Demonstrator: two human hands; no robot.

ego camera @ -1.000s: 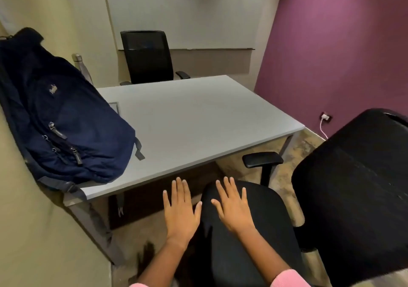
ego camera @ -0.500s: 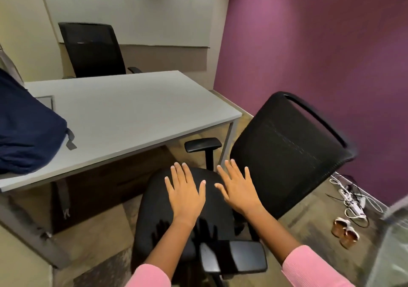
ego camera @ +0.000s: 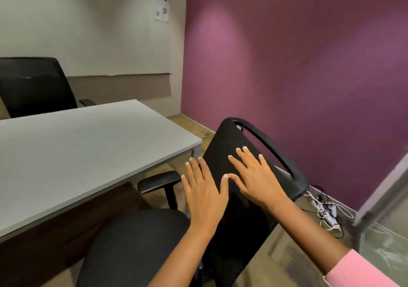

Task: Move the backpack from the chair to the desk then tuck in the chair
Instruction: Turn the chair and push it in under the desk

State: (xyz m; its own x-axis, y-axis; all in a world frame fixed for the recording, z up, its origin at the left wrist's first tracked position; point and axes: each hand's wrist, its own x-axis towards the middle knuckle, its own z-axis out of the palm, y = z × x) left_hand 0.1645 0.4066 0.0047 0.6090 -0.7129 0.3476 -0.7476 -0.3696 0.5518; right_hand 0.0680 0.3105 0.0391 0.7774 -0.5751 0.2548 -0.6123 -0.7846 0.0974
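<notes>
Both hands, left hand point(ego camera: 204, 195) and right hand point(ego camera: 257, 179), have moved from the seat point(ego camera: 136, 242) toward the chair backrest point(ego camera: 229, 154), fingers spread and empty, indicating the tuck-in push toward the table point(ego camera: 88, 145) begins.

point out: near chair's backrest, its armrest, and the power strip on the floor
backrest point(ego camera: 239, 211): head view, black mesh below the hands
armrest point(ego camera: 157, 179): head view, top of the black pad beside the desk edge
power strip point(ego camera: 326, 212): head view, white body among the cables
</notes>
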